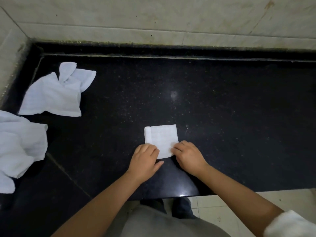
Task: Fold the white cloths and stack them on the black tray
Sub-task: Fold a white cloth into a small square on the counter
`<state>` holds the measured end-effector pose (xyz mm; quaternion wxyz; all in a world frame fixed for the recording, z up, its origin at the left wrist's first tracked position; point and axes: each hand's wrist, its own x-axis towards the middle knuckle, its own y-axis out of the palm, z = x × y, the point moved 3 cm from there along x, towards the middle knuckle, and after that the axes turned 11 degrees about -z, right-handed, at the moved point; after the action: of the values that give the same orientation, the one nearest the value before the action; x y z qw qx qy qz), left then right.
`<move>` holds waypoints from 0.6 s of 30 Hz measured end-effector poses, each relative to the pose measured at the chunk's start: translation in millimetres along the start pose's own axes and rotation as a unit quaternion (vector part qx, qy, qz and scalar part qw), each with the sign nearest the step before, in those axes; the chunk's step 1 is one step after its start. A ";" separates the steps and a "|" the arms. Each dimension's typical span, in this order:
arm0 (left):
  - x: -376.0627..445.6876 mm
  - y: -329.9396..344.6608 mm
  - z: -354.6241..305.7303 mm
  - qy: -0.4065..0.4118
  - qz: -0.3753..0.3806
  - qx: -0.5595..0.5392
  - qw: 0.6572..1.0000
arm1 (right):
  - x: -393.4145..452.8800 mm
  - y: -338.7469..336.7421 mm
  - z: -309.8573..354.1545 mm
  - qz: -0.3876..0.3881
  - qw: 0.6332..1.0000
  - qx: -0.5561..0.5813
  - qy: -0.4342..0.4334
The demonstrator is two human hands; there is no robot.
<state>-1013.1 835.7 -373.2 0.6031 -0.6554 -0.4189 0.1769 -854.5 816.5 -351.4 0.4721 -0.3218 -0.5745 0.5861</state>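
While my left hand (145, 155) and right hand (187, 153) pinch the folded cloth's (161, 136) near corners, it extends straight away from me.

A folded white cloth (161, 140) lay flat on the black stone counter (222, 117), its near corners pinched by the left hand (145, 159) and right hand (187, 155), while two crumpled white cloths (54, 94) lay well apart at far left.

Forearms: both bare down to the hands, left hand (145, 159), right hand (188, 155)
Right sleeve (290, 224): white, pushed up near the elbow
Top (162, 223): grey
Trousers (181, 208): dark
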 end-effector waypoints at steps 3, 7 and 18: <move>9.9 -1.9 -6.8 0.005 0.000 0.043 0.999 | 3.5 -11.5 -10.2 -0.007 1.000 0.001 -0.007; 41.2 -7.4 -42.2 0.066 -0.072 0.030 0.995 | -20.6 -48.4 -46.3 -0.070 0.997 0.005 0.029; 208.1 6.9 -332.4 0.272 -0.054 -0.039 0.960 | -230.0 -197.1 -260.8 -0.112 0.965 -0.025 0.234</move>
<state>-643.7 781.4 -253.0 0.6770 -0.6780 -0.2806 -0.0575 -498.5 679.7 -231.4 0.6479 -0.3951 -0.4951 0.4232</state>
